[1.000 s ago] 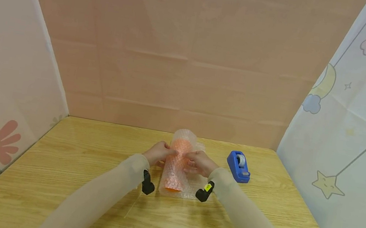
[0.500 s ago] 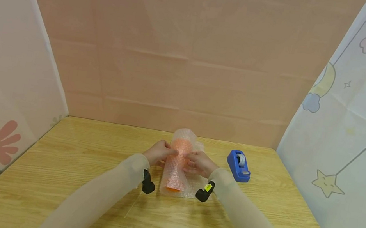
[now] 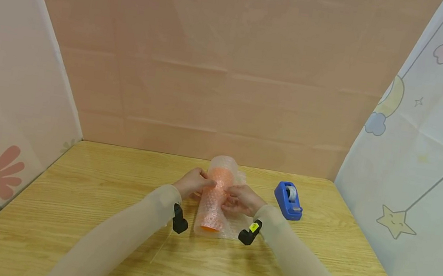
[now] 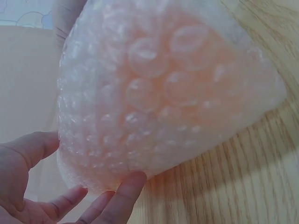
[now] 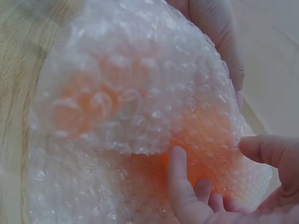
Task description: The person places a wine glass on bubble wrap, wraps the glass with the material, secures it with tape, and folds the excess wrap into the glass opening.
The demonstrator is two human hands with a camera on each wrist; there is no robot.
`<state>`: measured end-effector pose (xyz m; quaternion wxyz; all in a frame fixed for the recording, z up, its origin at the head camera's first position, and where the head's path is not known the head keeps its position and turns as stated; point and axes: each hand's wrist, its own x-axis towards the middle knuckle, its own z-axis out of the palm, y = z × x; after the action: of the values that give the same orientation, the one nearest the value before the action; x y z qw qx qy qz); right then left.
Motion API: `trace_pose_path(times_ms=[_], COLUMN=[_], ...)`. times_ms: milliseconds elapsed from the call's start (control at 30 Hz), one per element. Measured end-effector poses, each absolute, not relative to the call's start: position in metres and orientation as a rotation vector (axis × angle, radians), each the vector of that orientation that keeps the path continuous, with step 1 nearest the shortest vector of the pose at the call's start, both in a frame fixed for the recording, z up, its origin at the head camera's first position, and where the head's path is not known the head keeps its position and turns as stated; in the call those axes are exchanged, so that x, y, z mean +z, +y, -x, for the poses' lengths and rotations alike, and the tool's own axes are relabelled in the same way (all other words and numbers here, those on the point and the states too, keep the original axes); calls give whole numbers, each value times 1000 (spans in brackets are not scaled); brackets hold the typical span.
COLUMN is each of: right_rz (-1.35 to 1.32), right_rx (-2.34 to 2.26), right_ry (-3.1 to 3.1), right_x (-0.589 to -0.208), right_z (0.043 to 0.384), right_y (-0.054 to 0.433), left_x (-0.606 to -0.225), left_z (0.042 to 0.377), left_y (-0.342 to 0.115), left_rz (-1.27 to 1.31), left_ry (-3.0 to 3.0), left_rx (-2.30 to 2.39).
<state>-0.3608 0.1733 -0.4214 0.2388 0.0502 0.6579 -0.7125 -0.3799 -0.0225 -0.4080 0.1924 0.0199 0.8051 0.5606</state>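
Observation:
Between my hands, a roll of clear bubble wrap encloses an orange item, whose exact kind the wrap hides. My left hand grips the roll's left side, thumb on top and fingers low against it in the left wrist view. My right hand holds the right side; in the right wrist view its thumb touches the wrap's outside and its fingers reach in by the overlapping layer. A flat flap of bubble wrap extends under the right hand.
A blue tape dispenser with a roll of clear tape stands on the wooden table, right of the wrap. A pinkish cloth hangs behind the table, and printed cloth walls flank both sides.
The roll has shifted very slightly to the right, and less of the flat flap shows. My right hand has moved a little right and down; the left has barely moved.

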Motion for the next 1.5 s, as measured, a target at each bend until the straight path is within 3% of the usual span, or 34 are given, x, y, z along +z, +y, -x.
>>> trace_pose_path(times_ms=[1500], right_rz=[-185], right_rx=[-1982], right_ry=[1774], right_x=[-430], right_z=[361], right_y=[174], left_x=[-411], left_z=[379], left_y=[-22], left_rz=[-59], left_ry=[2238], left_rx=[1629])
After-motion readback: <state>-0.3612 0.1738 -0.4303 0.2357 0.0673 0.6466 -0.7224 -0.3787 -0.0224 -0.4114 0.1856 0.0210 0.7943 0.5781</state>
